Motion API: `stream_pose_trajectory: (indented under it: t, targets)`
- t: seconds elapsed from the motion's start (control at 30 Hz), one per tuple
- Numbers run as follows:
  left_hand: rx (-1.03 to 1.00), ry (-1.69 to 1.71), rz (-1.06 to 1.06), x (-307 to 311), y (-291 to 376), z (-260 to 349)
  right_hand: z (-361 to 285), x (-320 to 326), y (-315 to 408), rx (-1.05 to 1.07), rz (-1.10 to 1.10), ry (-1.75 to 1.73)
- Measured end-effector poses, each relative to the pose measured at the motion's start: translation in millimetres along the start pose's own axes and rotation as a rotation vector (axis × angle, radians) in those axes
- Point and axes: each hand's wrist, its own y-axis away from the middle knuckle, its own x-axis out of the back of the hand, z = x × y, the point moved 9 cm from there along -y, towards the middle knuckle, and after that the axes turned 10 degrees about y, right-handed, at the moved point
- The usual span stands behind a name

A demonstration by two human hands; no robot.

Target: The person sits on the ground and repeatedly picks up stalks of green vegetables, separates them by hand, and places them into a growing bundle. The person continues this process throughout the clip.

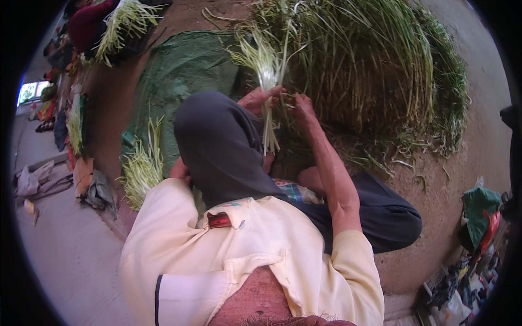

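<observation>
My left hand [259,100] is wrapped round a bundle of pale yellow-green vegetable stalks [267,75]. Its leafy tops fan out away from me, and the white stalk ends hang down beside my raised knee. Just to the right, my right hand [302,106] has its fingers pinched together, with a thin pale stalk [290,106] at the fingertips. Beyond it lies a large heap of long, uncleaned green stalks [367,73], their brownish lower ends toward me. Another pale bundle [142,175] lies left of my knee, partly covered by my sleeve.
A green plastic sheet [179,73] covers the brown floor [444,195] ahead-left. At top left a person in a dark red sleeve [87,26] is near another pale bundle [126,26]. Leaf scraps [379,161] litter the heap's near edge. Bags [481,212] lie at far right.
</observation>
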Motion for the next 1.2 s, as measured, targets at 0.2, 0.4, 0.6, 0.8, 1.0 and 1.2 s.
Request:
stream_pose_trajectory:
  t: [0.2, 0.4, 0.6, 0.8, 1.0, 1.2]
  targets:
    - [-0.127, -0.343, 0.215, 28.5, 4.5, 17.5, -57.0, -26.4, 26.3, 0.272, -0.091, -0.169]
    - [-0.167, -0.043, 0.212, 25.2, -5.2, 47.7, -110.1, -50.2, 93.1, 0.301, -0.388, 0.342]
    - [-0.206, -0.054, 0.243, 34.4, -15.4, 74.9, -95.5, -53.5, 148.0, 0.191, -0.863, 0.599]
    - [-0.205, -0.162, 0.312, 45.5, -26.5, 95.9, 27.1, -5.6, 137.9, 0.14, -0.915, 1.151]
    - [-0.278, -0.076, 0.224, 15.2, -12.5, 153.0, 36.6, 0.8, 178.8, 0.298, -0.678, 0.829]
    - [-0.297, -0.114, 0.158, 6.1, -6.6, 189.7, 8.5, 10.5, 101.5, 0.055, -0.745, 1.29]
